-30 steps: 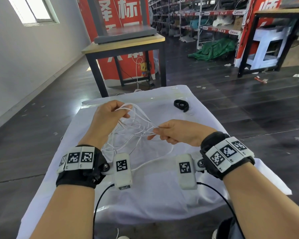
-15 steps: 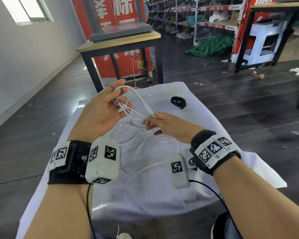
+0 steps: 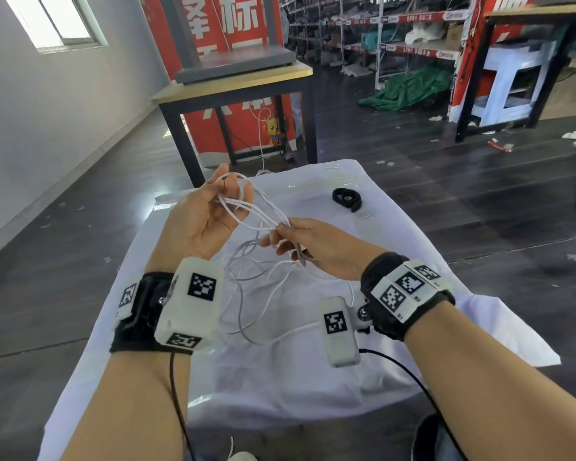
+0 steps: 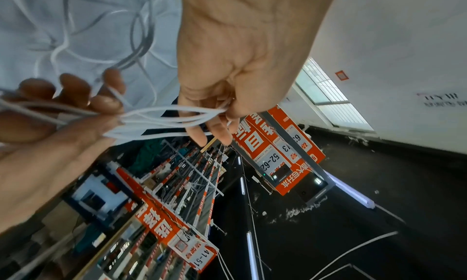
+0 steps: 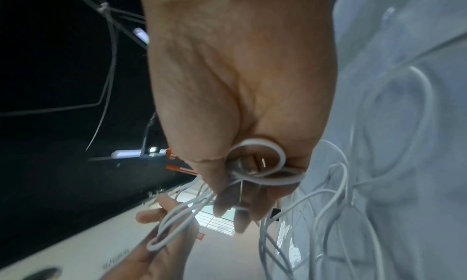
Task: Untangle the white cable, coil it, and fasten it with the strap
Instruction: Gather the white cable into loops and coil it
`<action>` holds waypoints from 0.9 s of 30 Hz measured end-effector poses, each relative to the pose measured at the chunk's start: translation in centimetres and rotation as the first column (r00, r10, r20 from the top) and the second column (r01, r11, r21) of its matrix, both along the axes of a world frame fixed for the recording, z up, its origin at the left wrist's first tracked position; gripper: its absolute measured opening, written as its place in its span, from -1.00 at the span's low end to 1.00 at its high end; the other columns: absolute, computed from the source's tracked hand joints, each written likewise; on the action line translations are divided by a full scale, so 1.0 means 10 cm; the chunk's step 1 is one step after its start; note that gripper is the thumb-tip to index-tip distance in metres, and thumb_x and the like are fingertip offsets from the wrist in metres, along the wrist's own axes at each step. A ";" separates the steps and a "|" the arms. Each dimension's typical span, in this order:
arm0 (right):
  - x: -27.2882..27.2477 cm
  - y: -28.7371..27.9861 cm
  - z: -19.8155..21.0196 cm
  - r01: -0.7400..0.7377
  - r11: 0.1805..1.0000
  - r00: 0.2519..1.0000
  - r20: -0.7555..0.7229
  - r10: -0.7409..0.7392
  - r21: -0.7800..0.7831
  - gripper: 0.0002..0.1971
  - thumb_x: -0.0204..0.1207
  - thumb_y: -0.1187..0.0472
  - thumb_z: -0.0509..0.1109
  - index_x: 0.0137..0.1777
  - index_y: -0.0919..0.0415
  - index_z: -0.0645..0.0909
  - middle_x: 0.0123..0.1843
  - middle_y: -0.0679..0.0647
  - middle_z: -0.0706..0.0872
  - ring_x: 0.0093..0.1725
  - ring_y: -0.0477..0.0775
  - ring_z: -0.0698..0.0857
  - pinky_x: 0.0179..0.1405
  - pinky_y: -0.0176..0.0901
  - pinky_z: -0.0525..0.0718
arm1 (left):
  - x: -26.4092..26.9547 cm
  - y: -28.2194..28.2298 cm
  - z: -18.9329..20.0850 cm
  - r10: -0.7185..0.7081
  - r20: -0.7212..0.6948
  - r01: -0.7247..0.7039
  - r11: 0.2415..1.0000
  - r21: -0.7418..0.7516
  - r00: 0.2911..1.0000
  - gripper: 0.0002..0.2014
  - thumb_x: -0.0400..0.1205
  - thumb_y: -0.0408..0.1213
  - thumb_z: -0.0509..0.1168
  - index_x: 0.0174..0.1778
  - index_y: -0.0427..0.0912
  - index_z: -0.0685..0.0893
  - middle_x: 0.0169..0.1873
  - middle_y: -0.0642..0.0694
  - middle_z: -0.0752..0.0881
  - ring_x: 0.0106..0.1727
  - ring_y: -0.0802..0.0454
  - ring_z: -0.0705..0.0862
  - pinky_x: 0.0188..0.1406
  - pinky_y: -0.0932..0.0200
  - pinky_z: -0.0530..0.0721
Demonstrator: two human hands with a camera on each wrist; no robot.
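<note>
A thin white cable (image 3: 263, 214) runs in several loops between my two hands above the white cloth (image 3: 280, 387). My left hand (image 3: 210, 214) is turned palm up, and its fingers (image 4: 220, 122) hold the far ends of the loops. My right hand (image 3: 300, 237) pinches the same strands together, with a small loop (image 5: 260, 162) and a plug end inside its curled fingers. More loose cable (image 3: 246, 294) hangs down onto the cloth below. The black strap (image 3: 346, 198) lies by itself on the cloth beyond my right hand.
The cloth covers a small table with dark floor on all sides. A wooden-topped table (image 3: 236, 81) with black legs stands just beyond it, before a red banner. Warehouse shelves (image 3: 379, 34) and a green tarp (image 3: 409, 88) fill the back right.
My left hand has rolled from knuckles up to palm up and risen, lifting the cable loops. My right hand has moved up and closer to it, still pinching the strands.
</note>
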State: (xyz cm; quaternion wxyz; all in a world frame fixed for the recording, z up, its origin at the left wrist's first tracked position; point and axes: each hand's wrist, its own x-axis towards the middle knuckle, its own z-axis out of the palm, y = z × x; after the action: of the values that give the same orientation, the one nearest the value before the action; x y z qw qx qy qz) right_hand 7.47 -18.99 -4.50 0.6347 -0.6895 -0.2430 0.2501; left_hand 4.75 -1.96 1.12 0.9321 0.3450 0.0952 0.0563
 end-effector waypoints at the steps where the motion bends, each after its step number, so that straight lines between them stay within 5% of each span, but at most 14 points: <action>1: 0.00 -0.01 0.00 0.021 0.998 0.998 0.061 -0.018 -0.053 -0.73 0.77 0.19 0.03 0.03 0.24 0.56 0.00 -0.05 0.69 -0.09 -0.10 0.57 -0.14 -0.28 0.44 | 0.00 0.02 -0.01 0.019 -0.010 -0.019 1.000 0.022 1.000 -0.73 0.71 -0.50 0.12 0.26 -0.28 0.61 -0.33 -0.19 0.72 -0.46 0.13 0.67 -0.17 0.08 0.80; 9: 0.04 -0.09 -0.01 0.086 0.994 0.986 0.150 -0.075 -0.068 -0.69 0.76 0.19 0.06 -0.08 0.22 0.60 -0.04 -0.04 0.64 0.05 -0.07 0.57 0.23 -0.14 0.52 | -0.02 0.03 -0.06 0.154 0.050 -0.162 0.923 0.348 0.987 -0.85 0.67 -0.49 0.22 0.04 -0.28 0.68 -0.26 -0.20 0.77 -0.34 0.04 0.73 -0.15 0.16 0.78; 12: 0.04 -0.10 0.00 0.095 0.995 0.992 0.085 -0.094 -0.008 -0.69 0.76 0.20 0.04 -0.14 0.17 0.55 -0.14 0.01 0.64 -0.15 -0.15 0.62 0.01 -0.22 0.56 | -0.02 0.02 -0.05 0.161 0.035 -0.164 0.942 0.294 0.986 -0.88 0.67 -0.46 0.24 0.05 -0.31 0.67 -0.28 -0.21 0.76 -0.39 0.06 0.72 -0.21 0.17 0.77; 17: 0.03 -0.06 0.02 0.117 0.987 0.974 0.205 -0.092 -0.110 -0.71 0.76 0.18 0.02 -0.14 0.14 0.50 -0.22 0.02 0.61 -0.34 -0.13 0.54 -0.30 -0.21 0.40 | 0.01 0.09 -0.05 0.149 -0.020 -0.148 0.987 0.055 0.989 -0.77 0.67 -0.53 0.20 0.22 -0.32 0.59 -0.19 -0.30 0.71 -0.44 0.09 0.65 -0.27 0.15 0.77; 23: -0.01 -0.06 0.07 0.107 0.980 0.969 0.236 -0.066 -0.167 -0.73 0.76 0.19 0.03 -0.11 0.16 0.50 -0.32 0.01 0.62 -0.44 -0.12 0.53 -0.46 -0.35 0.41 | 0.06 0.09 -0.13 0.165 -0.011 -0.155 0.945 0.289 0.986 -0.76 0.71 -0.55 0.07 0.10 -0.26 0.61 -0.32 -0.16 0.62 -0.54 0.18 0.54 -0.58 0.40 0.48; 27: 0.03 -0.07 0.02 0.176 0.982 0.970 0.182 -0.163 -0.062 -0.71 0.76 0.19 0.04 -0.17 0.13 0.48 -0.34 0.01 0.50 -0.43 -0.10 0.45 -0.42 -0.39 0.41 | 0.06 0.07 -0.17 0.227 0.036 -0.215 0.838 0.501 0.973 -0.85 0.74 -0.35 0.16 0.04 -0.23 0.65 -0.23 -0.17 0.77 -0.29 0.05 0.73 -0.23 0.25 0.74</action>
State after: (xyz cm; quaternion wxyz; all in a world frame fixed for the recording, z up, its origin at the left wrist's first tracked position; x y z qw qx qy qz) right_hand 7.79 -19.73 -4.31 0.6025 -0.7514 -0.2285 0.1423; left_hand 5.30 -1.31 -0.59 0.7961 0.5628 0.1279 0.1820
